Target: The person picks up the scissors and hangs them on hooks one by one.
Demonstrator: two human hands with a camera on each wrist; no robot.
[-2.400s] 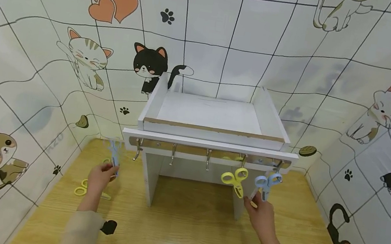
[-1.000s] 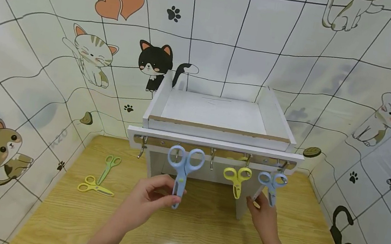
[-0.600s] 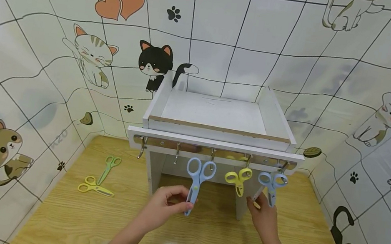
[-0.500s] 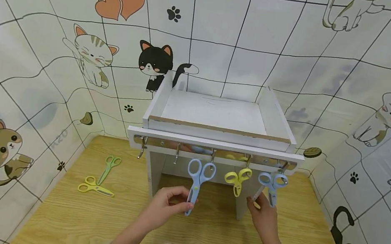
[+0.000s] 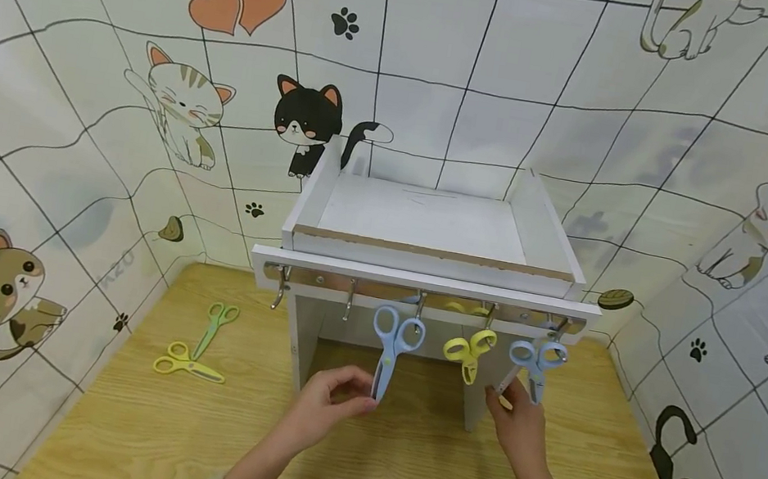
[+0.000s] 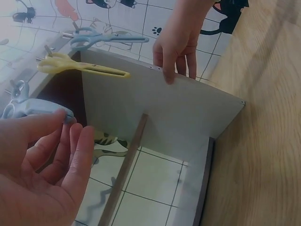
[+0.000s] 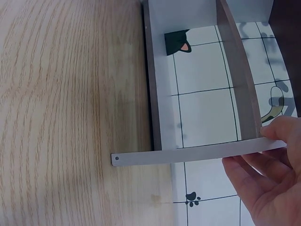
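Observation:
My left hand [image 5: 329,409] pinches the bladed end of a pair of light-blue scissors [image 5: 391,352] between thumb and fingertips. The scissors stand handle up, and their right finger loop overlaps the middle hook [image 5: 421,305] of the rack. In the left wrist view, thumb and finger meet at the scissors' tip [image 6: 68,115]. My right hand [image 5: 522,426] grips the front edge of the white shelf's right side panel [image 7: 197,153], thumb on the inner face and fingers outside. Yellow scissors [image 5: 469,353] and another blue pair [image 5: 536,366] hang from the two hooks on the right.
Green scissors [image 5: 214,328] and yellow scissors [image 5: 189,364] lie on the wooden table [image 5: 175,440] at left. Two hooks on the rack's left, one of them the end hook [image 5: 281,288], carry nothing. A cat-patterned sheet [image 5: 431,23] surrounds the shelf.
My left hand has carried the blue scissors from the table's left side to the middle hook. Lately the scissors rose slightly, and my fingers sit nearer their tip. My right hand stayed at the panel.

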